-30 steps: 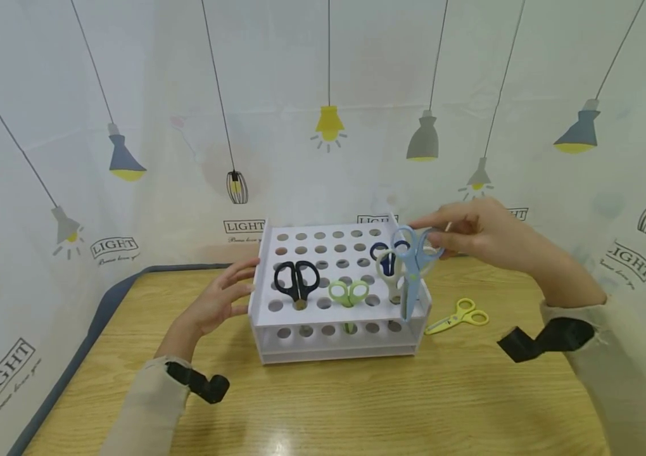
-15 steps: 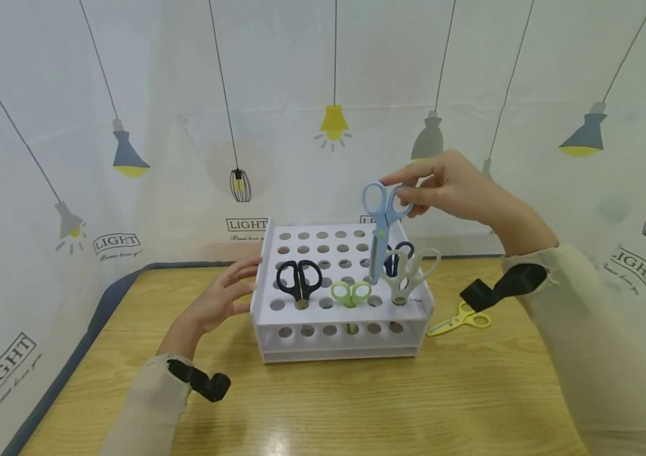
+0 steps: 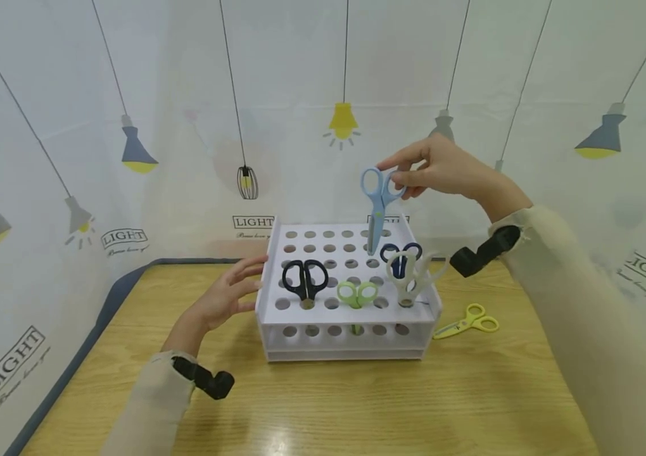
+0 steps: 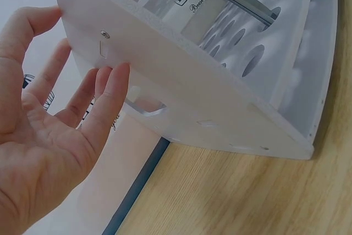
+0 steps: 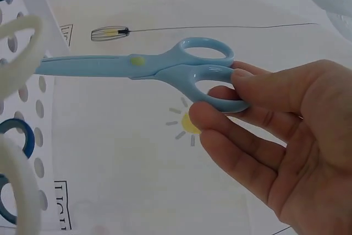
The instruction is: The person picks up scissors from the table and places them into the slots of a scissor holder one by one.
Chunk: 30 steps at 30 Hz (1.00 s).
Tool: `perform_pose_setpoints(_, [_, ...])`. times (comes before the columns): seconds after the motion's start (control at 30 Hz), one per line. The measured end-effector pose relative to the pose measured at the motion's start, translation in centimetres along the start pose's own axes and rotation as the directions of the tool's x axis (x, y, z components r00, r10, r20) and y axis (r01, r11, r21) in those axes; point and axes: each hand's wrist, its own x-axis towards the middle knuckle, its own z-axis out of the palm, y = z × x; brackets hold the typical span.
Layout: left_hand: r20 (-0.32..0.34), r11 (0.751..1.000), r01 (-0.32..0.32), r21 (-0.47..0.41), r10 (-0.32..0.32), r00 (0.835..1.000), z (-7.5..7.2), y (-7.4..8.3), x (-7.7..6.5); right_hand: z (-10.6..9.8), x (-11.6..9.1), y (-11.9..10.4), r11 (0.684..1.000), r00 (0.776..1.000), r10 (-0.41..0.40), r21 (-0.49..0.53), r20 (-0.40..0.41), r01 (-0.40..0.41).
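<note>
My right hand pinches one handle ring of light blue scissors, whose blades point down over the back right of a white holed rack. In the right wrist view the scissors look closed. Fingertips of my left hand rest against the rack's left side; the left wrist view shows those fingers spread on its side panel. Standing in the rack are black scissors, light green scissors, dark blue scissors and white scissors.
Yellow scissors lie on the wooden table, just right of the rack. Behind the table hangs a pale cloth printed with lamps. Each wrist carries a black camera mount.
My right hand has lifted the light blue scissors up, left and back from the rack's front right. The white scissors' handles stand further apart than before. My left hand stays at the rack's side.
</note>
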Motion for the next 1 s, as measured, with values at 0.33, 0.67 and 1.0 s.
perform_pose_setpoints(0.33, [0.004, 1.0, -0.001, 0.009, 0.001, 1.0, 0.3, 0.0, -0.3, 0.6, 1.5, 2.7, 0.997, 0.984, 0.063, 0.035, 0.166, -0.069])
perform_pose_setpoints(0.67, [-0.003, 1.0, -0.001, 0.002, 0.001, 1.0, 0.6, 0.3, -0.5, 2.7, 2.1, 4.3, 0.993, 0.955, 0.054, 0.085, 0.292, -0.082])
perform_pose_setpoints(1.0, [-0.004, 1.0, 0.002, 0.008, -0.002, 1.0, 0.6, 0.3, -0.4, 3.8, 2.2, 5.0, 0.986, 0.935, 0.051, 0.13, 0.352, -0.102])
